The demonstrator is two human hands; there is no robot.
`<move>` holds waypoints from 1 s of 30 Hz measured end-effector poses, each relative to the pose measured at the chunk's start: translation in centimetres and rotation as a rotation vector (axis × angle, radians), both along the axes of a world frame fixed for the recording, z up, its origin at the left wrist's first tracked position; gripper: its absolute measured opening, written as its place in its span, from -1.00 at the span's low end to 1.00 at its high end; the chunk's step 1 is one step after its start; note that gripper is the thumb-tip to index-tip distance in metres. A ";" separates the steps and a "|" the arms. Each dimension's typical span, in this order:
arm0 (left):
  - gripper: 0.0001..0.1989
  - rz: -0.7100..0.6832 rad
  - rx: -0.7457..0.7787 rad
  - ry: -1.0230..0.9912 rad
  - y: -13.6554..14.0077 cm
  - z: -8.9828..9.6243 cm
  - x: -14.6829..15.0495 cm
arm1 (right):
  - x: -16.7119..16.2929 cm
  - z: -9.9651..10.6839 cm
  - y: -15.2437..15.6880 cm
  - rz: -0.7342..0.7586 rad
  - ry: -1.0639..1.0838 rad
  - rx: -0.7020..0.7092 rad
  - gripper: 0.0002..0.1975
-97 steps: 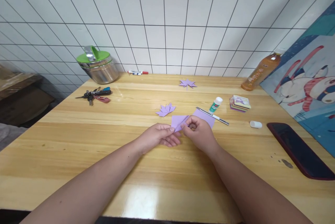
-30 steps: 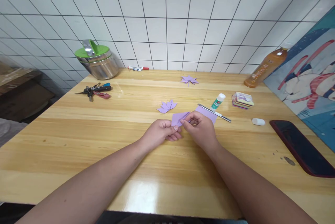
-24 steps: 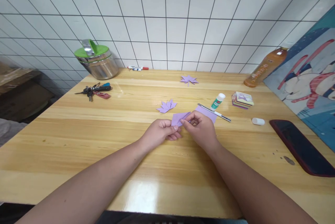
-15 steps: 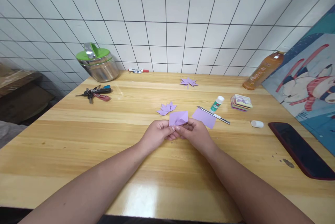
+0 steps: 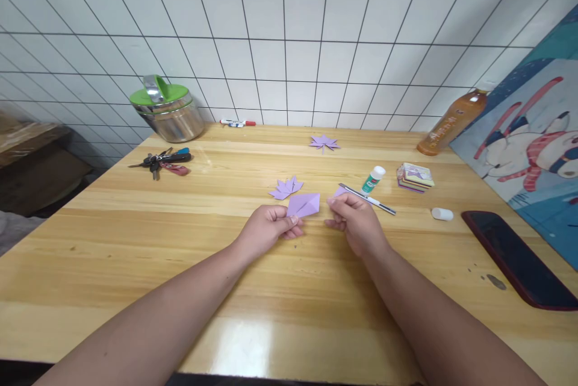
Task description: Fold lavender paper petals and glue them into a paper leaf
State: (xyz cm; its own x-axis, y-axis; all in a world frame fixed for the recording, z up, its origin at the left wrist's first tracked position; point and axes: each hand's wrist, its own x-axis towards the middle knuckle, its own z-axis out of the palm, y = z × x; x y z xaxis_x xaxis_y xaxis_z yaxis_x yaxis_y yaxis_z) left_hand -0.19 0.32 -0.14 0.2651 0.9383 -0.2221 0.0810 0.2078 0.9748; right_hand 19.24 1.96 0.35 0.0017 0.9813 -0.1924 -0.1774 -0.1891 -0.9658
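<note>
While one hand [image 5: 270, 227] holds paper [image 5: 303, 204], two leaf-shapes [image 5: 286, 188] [image 5: 324, 143] lie.

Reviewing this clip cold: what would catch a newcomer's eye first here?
Probably the folded purple paper near the centre, pinched in the left hand, with the right hand apart from it on its right. Next, the bright cartoon picture at the right edge and the steel pot with a green lid at the table's back left.
</note>
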 end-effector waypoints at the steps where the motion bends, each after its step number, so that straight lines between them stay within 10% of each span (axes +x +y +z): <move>1: -0.73 -0.009 -0.009 0.014 0.0 0.0 0.0 | 0.4 0.1 0.2 -0.027 -0.018 0.021 -0.71; 6: -0.76 -0.084 0.036 0.103 -0.5 0.4 0.5 | -0.1 0.3 -0.7 0.205 -0.259 0.263 -0.39; 10: -0.75 -0.074 0.086 0.106 -0.8 0.3 0.8 | -2.0 -0.2 -1.6 0.267 -0.241 0.175 -0.24; 30: -0.79 -0.066 0.216 0.188 -0.3 -0.5 0.3 | -0.4 0.2 -0.7 0.338 -0.575 0.281 -0.85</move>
State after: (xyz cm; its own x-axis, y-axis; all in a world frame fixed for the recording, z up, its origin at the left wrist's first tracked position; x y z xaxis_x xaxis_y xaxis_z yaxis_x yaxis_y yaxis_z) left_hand 0.09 0.02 -0.60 0.3006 0.9511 -0.0707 0.2713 -0.0142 0.9624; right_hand 18.80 1.24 0.59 -0.2854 0.9584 0.0074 0.3974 0.1254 -0.9090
